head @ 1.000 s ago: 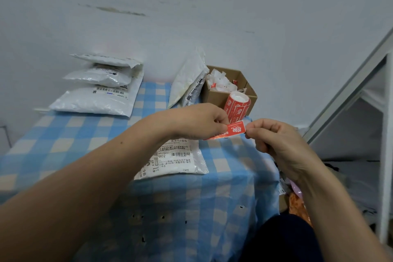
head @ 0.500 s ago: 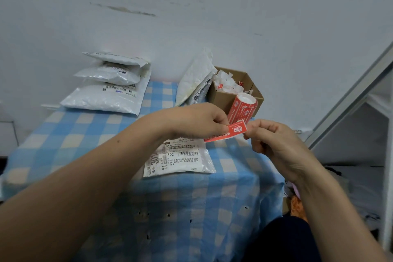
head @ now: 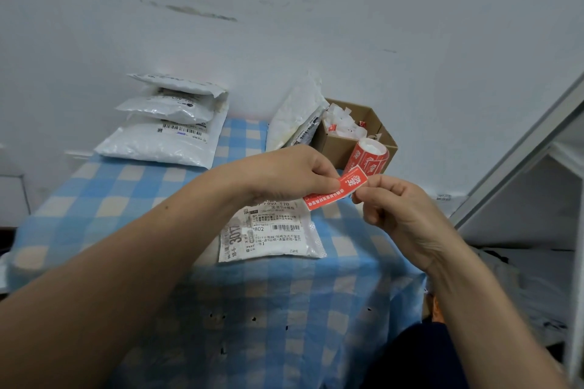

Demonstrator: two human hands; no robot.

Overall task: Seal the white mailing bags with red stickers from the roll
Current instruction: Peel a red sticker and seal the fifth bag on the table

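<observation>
A pale wall (head: 379, 25) fills the upper half of the view. Below it stands a table (head: 126, 199) covered with a blue-and-white checked cloth, and a slanted white frame (head: 521, 151) runs along the right edge.

At the table's far left, three filled white mailing bags (head: 164, 136) lie stacked flat against the wall. Nearer the middle, a single labelled mailing bag (head: 271, 237) lies flat with its printed shipping label facing up, its far edge hidden under the hands. Two more leaning bags (head: 297, 114) stand propped against the left side of an open cardboard box (head: 335, 145), which holds crumpled white paper scraps.

The left hand (head: 284, 174) reaches in from the lower left and the right hand (head: 401, 215) from the lower right, and they meet above the labelled bag.

The sticker roll (head: 368, 156) stands upright just in front of the box, touching it, red with a white core.

The red sticker (head: 335, 193) is off the roll, held in the air and tilted up to the right. The left grip pinches its upper edge near the middle; the right grip pinches its right end between thumb and curled forefinger.
</observation>
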